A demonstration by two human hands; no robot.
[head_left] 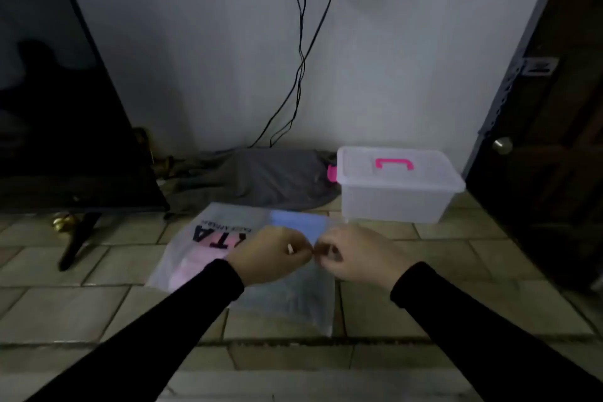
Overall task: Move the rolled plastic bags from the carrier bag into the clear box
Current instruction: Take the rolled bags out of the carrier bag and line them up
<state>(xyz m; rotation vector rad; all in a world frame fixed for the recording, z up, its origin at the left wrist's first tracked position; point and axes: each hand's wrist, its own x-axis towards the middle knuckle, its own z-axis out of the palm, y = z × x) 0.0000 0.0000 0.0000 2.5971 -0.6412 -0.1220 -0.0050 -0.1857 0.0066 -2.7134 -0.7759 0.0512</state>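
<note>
A translucent carrier bag (208, 251) with black lettering lies flat on the tiled floor, with pink and blue shapes showing through it. Above its middle, my left hand (272, 254) and my right hand (350, 254) meet with curled fingers, and each seems to pinch the thin plastic of the bag where the fingertips touch. The clear box (396, 202) with a pink handle stands behind and to the right of my hands, its lid closed. No rolled bag shows outside the carrier bag.
A dark television (65, 108) on a black foot stands at the left. A grey cloth (270, 178) lies against the wall behind the bag. Black cables (301, 52) hang down the wall. A dark door (561, 127) is at the right.
</note>
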